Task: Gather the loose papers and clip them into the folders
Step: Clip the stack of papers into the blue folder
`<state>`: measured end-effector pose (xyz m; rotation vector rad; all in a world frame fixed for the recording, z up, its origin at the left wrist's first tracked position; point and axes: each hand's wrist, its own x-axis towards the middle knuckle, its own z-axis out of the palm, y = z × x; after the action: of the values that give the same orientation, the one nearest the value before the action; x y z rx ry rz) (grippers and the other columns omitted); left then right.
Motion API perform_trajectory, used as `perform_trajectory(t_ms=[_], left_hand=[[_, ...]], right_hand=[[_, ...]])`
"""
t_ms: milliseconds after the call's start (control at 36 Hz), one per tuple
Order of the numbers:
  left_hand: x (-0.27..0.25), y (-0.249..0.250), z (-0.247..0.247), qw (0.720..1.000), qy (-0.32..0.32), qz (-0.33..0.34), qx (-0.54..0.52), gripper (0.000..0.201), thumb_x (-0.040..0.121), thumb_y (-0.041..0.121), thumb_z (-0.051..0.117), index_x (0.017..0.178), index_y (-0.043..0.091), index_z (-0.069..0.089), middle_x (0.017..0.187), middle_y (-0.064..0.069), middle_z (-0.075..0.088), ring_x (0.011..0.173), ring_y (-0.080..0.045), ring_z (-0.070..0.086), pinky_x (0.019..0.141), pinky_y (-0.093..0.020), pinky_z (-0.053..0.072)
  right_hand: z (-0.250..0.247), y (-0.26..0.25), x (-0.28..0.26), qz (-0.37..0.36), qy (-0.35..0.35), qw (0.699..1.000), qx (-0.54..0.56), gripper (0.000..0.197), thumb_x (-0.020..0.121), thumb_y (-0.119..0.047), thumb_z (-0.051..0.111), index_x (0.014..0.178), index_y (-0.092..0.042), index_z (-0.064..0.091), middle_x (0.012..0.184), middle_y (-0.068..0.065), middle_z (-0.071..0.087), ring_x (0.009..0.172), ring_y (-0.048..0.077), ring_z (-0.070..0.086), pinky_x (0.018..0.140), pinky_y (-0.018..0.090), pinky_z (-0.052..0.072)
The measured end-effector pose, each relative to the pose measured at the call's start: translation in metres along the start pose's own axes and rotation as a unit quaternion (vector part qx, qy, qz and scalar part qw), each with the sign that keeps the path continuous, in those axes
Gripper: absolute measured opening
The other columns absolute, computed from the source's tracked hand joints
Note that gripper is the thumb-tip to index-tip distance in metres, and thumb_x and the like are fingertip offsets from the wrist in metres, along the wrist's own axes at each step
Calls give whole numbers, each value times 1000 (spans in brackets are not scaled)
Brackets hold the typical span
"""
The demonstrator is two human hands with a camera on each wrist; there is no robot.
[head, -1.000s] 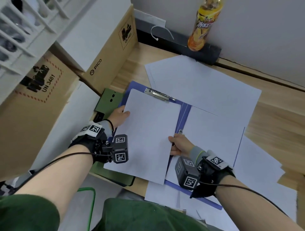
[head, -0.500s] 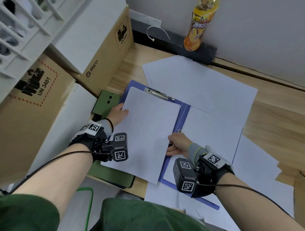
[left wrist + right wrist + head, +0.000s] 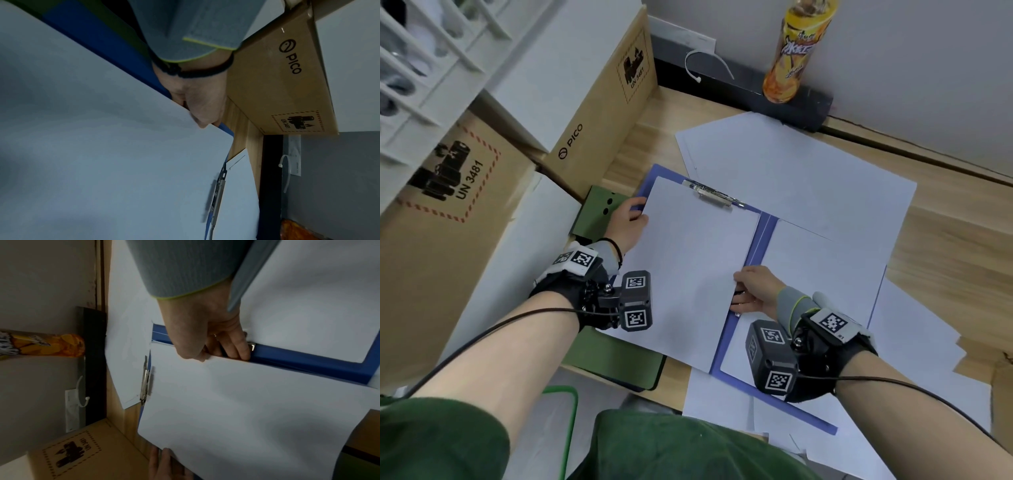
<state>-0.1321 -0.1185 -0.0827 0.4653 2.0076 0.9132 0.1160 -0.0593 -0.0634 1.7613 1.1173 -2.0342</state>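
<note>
Pinching the sheet [image 3: 688,274] over the blue folder [image 3: 763,236]: my left hand [image 3: 625,224] grips its left edge, my right hand [image 3: 755,289] its right. Only the head view shows loose papers [image 3: 808,178]. Boxes [image 3: 599,113] read "PICO", "UN 3481".

Blue folder [image 3: 766,229] open flat at desk's left edge; white paper stack [image 3: 688,270] on its left half, top edge at metal clip [image 3: 714,197]; loose sheets [image 3: 808,178] around.

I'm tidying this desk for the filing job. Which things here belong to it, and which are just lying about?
Belongs to the job:
- sheet, held by left hand and right hand
- blue folder
- metal clip
- loose papers

Lying about:
- drink bottle
- cardboard boxes
- green notebook
</note>
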Motion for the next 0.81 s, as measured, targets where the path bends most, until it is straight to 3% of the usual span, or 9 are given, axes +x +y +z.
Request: perform_trajectory(t_ms=[83,194,306,444,500,583,667,722,806], left_hand=[[4,4,1,1000,-3,1,-7,40,94,1,47,132,11,49,126,-15,57,98,-22,57,84,-31,46],[8,6,3,1000,3,-8,-13,41,92,-3,45,132,7,50,130,-14,56,104,-21,56,89,-30,46],[11,9,5,999,20,-16,-25,44,91,-6,44,134,5,48,135,-14,53,122,-26,52,96,-31,43],[12,20,9,998,63,-11,-27,43,92,0,44,134,9,47,136,-9,52,121,-26,52,97,-39,44],[12,24,13,997,74,4,-33,42,92,2,46,134,10,47,131,-8,53,112,-22,53,90,-32,45],[8,35,27,997,63,22,-44,39,94,9,45,133,14,48,111,-6,57,83,-17,54,71,-26,46],[1,54,49,998,11,17,-59,41,93,6,42,131,20,47,90,-3,59,58,-16,52,59,-25,46],[-5,65,63,998,-31,22,-58,41,92,5,40,129,22,47,79,-2,59,49,-17,47,51,-25,42],[-9,77,88,995,-91,29,-13,42,93,8,39,130,25,47,70,-1,61,43,-15,45,44,-20,39]], right_hand=[[-7,-8,-5,-2,-3,1000,3,10,99,-13,39,90,-12,43,80,16,59,68,33,59,68,37,53],[-20,-15,-10,-1,5,1000,6,16,100,-21,42,114,-12,42,110,19,61,78,27,65,67,38,59],[-37,-19,-12,-15,26,999,25,28,97,-18,45,123,-7,46,102,17,63,77,30,66,69,41,60],[-61,-16,-12,-44,63,996,39,25,93,-19,50,114,-6,57,93,14,71,77,32,69,77,44,59],[-68,-10,-9,-41,75,996,31,21,94,-20,48,106,-7,59,83,8,71,70,29,68,77,42,59],[-76,-3,-5,-25,81,996,23,27,98,-29,43,89,-11,61,72,3,67,50,18,64,53,26,57],[-81,2,3,-7,88,996,15,41,98,-39,41,74,-11,59,64,2,57,35,12,55,36,16,42],[-83,4,9,-3,90,996,15,48,97,-45,41,68,-10,56,60,3,52,33,14,49,35,16,35],[-86,3,19,2,91,995,42,54,93,-52,45,61,-10,53,56,3,44,41,17,37,44,21,29]])
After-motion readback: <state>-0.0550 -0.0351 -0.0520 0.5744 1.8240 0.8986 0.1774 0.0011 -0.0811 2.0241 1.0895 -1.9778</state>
